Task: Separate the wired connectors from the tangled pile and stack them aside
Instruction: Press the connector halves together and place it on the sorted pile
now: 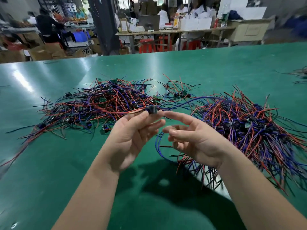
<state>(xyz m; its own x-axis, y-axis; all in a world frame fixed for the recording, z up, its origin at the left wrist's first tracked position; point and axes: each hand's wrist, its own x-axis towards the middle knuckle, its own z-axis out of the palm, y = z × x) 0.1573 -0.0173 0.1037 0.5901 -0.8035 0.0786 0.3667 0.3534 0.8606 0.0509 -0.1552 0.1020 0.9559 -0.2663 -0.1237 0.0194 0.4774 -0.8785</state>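
Your left hand [131,138] pinches a small dark connector [152,110] between thumb and fingertips, lifted above the table [49,163]. Its red wire trails left and its blue wire runs off to the right.

Your right hand [194,140] sits just right of the connector, fingers loosely spread and grasping nothing. Its forefinger reaches toward the connector, but blur hides whether they touch.

Behind and left of the connector lies the tangled pile [103,103] of red, blue and black wires, with loose ends straggling out to the left border of view. Right of the connector a second heap [249,127] fans out, passing under your right forearm and running to the right border. A small cluster [177,92] lies behind the connector, between the two.

A wide stretch of green surface shows near-left of the connector. Another band lies behind both heaps, up to the table's far edge.
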